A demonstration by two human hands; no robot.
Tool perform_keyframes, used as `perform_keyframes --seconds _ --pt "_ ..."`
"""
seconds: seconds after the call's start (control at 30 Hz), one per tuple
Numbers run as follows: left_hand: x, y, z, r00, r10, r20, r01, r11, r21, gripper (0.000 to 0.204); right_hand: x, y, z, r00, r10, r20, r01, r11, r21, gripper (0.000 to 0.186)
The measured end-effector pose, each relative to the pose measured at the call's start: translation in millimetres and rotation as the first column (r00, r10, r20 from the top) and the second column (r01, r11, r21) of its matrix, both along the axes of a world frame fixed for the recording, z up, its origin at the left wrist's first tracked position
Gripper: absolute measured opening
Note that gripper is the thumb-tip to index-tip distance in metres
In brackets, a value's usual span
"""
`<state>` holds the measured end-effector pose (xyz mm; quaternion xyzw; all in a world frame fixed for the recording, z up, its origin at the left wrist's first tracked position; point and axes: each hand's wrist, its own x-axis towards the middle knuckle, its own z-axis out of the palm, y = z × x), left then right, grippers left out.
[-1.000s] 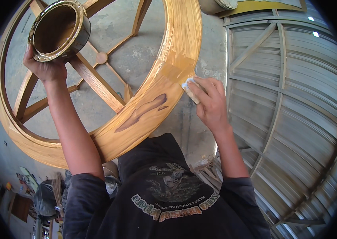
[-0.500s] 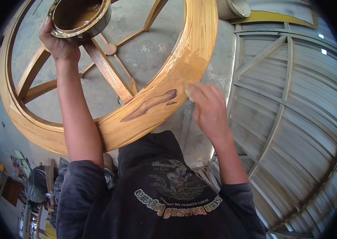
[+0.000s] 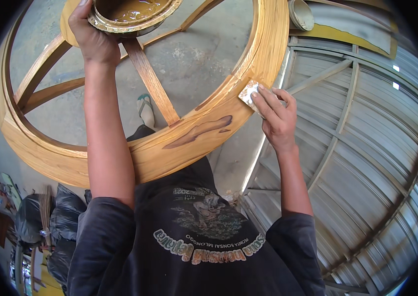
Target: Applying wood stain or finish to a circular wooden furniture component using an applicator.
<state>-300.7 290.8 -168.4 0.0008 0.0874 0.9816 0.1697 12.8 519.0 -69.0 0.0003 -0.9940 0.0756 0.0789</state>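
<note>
My left hand [image 3: 98,44] is wrapped round the side of an open metal can [image 3: 144,27] of glossy brown liquid, above a wooden ring-shaped frame [image 3: 154,160]. The broad, curved rim shows light grain and a dark knot-like patch [image 3: 199,131]; wooden spokes [image 3: 150,81] run inward. At the right side of the rim, my right hand [image 3: 279,118] grips a pale, brown-stained sponge pad [image 3: 250,92] against the wood. The pad's stained face is partly visible, and my fingers cover the rest.
A sandalled foot [image 3: 145,111] stands on the concrete floor, seen through the frame's opening. To the right is a corrugated metal panel [image 3: 377,133] with braces. A pale bucket [image 3: 301,16] lies at the far right. Black bags [image 3: 66,212] and a stick broom [image 3: 45,214] are at lower left.
My right hand has turned and moved slightly right and up, so the pad now shows. The can has shifted right and up in view, and a foot has come into sight.
</note>
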Motion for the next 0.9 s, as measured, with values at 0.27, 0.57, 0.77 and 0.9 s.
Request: perform_keyframes --seconds 0.27,0.57,0.77,0.9 --pt "5.9 0.1 9.1 0.953 -0.298 0.056 0.178 0.7 0.691 0.051 -15.1 8.4 -6.9 1.0 0.027 0.017 -0.027 1.0 0.004 0.054" --pt "4.3 16.2 31.6 0.97 0.196 -0.142 -0.239 0.678 -0.695 0.055 -14.2 -5.9 8.3 0.995 -0.011 0.096 0.011 1.0 -0.001 0.051" --pt "9.1 14.8 47.1 0.969 0.194 -0.151 -0.241 0.632 -0.737 0.059 -28.0 -12.7 22.3 0.978 -0.164 0.128 0.188 0.961 -0.203 0.044" --pt "13.1 20.6 49.2 0.975 0.197 -0.099 -0.197 0.58 -0.791 0.059 -48.5 -2.7 13.8 0.963 -0.267 0.043 0.27 0.948 -0.17 0.041"
